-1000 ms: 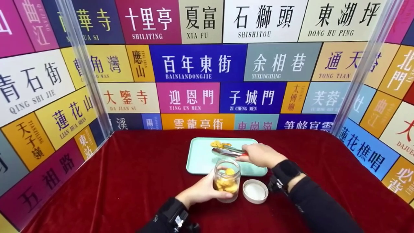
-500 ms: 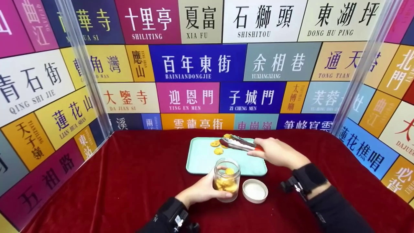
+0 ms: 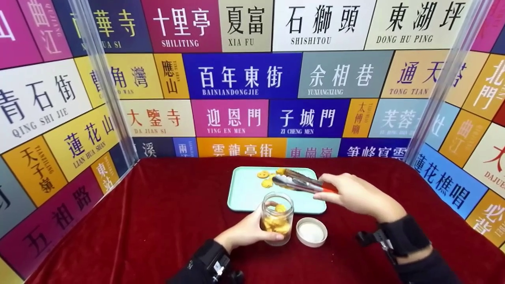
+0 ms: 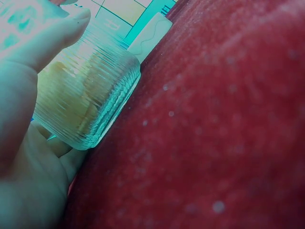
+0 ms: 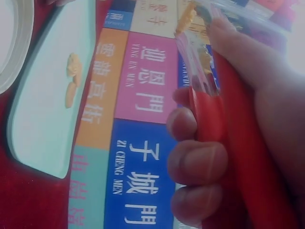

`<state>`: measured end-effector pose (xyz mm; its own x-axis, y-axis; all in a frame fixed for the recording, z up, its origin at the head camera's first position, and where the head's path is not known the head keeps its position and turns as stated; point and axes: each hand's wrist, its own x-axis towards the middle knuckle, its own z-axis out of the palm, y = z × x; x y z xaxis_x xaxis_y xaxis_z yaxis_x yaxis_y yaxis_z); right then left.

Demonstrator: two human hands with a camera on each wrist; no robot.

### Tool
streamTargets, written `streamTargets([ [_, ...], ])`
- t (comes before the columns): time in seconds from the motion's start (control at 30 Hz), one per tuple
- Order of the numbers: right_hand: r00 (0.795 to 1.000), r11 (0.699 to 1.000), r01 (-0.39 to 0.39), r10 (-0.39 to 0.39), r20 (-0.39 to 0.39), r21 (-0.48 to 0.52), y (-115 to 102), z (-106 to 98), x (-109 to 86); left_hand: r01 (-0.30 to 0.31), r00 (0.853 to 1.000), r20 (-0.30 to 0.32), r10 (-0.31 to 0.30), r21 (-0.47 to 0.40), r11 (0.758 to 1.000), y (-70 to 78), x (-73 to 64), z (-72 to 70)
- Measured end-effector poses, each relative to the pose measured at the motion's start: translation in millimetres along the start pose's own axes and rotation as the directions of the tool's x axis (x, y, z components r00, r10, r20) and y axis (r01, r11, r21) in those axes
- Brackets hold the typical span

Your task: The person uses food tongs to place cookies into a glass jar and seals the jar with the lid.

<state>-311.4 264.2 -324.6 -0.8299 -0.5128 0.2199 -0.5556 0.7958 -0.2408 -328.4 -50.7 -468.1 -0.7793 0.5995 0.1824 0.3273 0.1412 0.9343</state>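
Note:
My left hand [image 3: 250, 232] grips a ribbed glass jar [image 4: 95, 86] around its side. Several yellow biscuits [image 3: 275, 225] lie inside the jar, whose mouth is uncovered. With my right hand [image 3: 357, 195] I hold tongs [image 3: 303, 182] by their red handles [image 5: 243, 143], above the mint-green tray [image 3: 241, 199]. At the tips of the tongs, the right wrist view shows a biscuit [image 5: 186, 19]. Other biscuits [image 3: 263, 174] lie on the tray near its back edge. The tongs partly cover that area in the head view.
A round pale lid [image 3: 311, 232] lies to the right of the jar, in front of the tray. Dark red cloth [image 3: 177, 209] covers the table. Panels [image 3: 244, 75] with printed signs stand behind and at both sides, with clear corner posts [image 3: 438, 94].
My right hand has moved to the right with the tongs. Biscuits on the tray now lie more spread out and more in view. My left hand and the jar have stayed put.

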Motion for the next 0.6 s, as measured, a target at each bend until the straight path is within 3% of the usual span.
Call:
streamTargets([
  [0.33, 0.997, 0.997, 0.076, -0.075, 0.027, -0.023, -9, -3, -17.8, -0.006, 1.000, 0.004, 0.006, -0.003, 1.000, 0.5, -1.3, -0.2],
  [0.6, 0.995, 0.995, 0.093, -0.092, 0.027, -0.038, -7, 2, -20.7, -0.009, 1.000, 0.007, 0.009, -0.011, 1.000, 0.4, 0.0, 1.4],
])
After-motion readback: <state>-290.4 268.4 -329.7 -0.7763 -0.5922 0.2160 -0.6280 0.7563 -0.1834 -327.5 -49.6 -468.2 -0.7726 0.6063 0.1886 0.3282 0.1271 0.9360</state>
